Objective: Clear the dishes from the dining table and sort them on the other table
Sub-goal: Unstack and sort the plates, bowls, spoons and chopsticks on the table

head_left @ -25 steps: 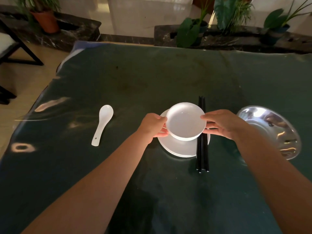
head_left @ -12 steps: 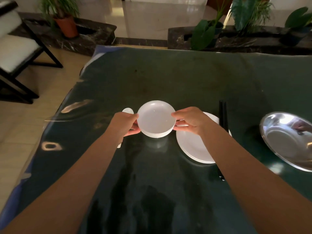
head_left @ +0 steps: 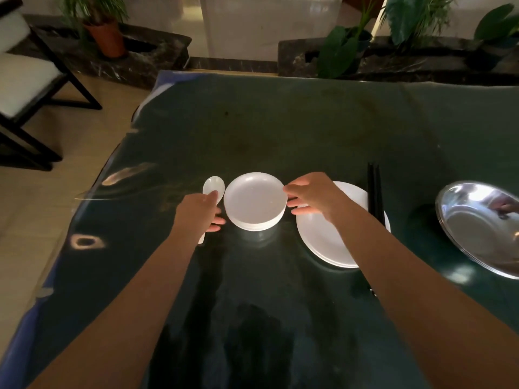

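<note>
Nearest the camera, two bare forearms reach out over the dark, glossy table [head_left: 280, 141]. Between the hands sits one small white bowl [head_left: 255, 200], set down on the table just beside one white spoon [head_left: 213, 187] on its left. The left hand [head_left: 200, 213] and right hand [head_left: 310, 196] flank the bowl with loose, straightish fingers at its rim; whether they touch it I cannot tell, and neither grips it. It looks stiff, light, smooth and breakable, so I would take it by opposite rim edges. To the right lie one white plate [head_left: 323, 242], one pair of black chopsticks [head_left: 374, 186] along its far edge, and one steel dish [head_left: 477, 220]. Farther off stand potted plants [head_left: 104, 26].
</note>
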